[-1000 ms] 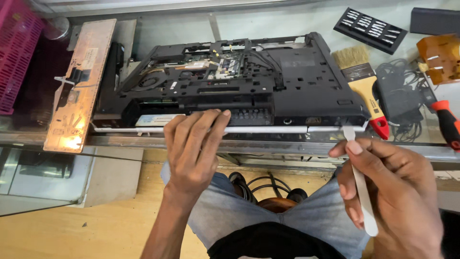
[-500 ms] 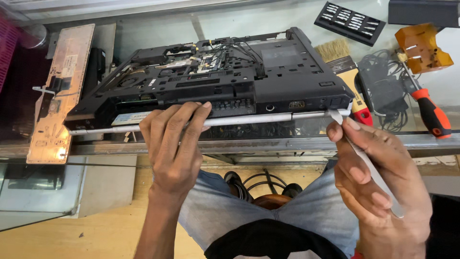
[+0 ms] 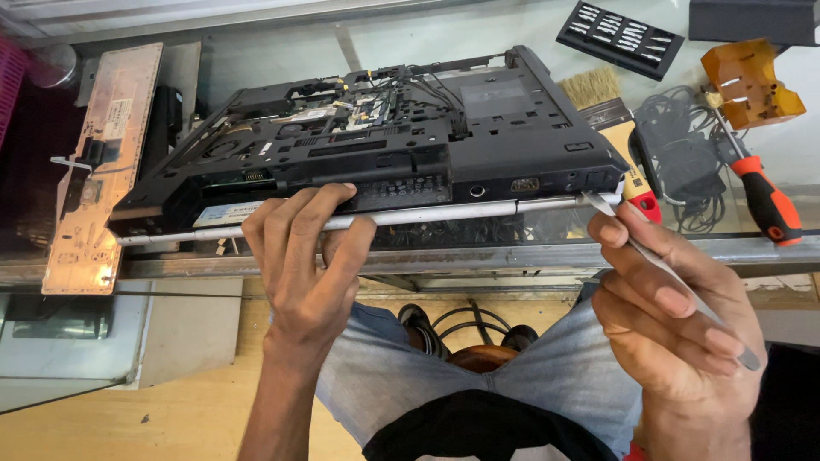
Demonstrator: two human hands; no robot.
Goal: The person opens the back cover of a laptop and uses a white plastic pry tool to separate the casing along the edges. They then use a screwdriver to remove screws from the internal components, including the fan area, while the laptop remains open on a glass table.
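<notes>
An opened black laptop base [image 3: 478, 137] lies upside down on a glass table, its circuit boards and wires exposed. My left hand [image 3: 303, 256] grips the laptop's near edge, fingers curled over the silver strip [image 3: 427, 213] that runs along it. My right hand [image 3: 675, 316] holds a thin grey pry tool [image 3: 658, 260], whose tip is pressed into the seam at the laptop's near right corner [image 3: 608, 198].
A keyboard panel [image 3: 94, 162] lies left of the laptop. To the right sit a yellow-handled brush [image 3: 615, 119], a coiled black cable [image 3: 683, 154], a red-and-black screwdriver [image 3: 760, 192], an orange part [image 3: 752, 81] and a black bit tray [image 3: 619, 38]. My legs show below the table edge [image 3: 512, 256].
The laptop's near edge has been lifted and tilted up. My right hand has moved the pry tool's tip up into the near right corner seam. My left hand keeps its grip.
</notes>
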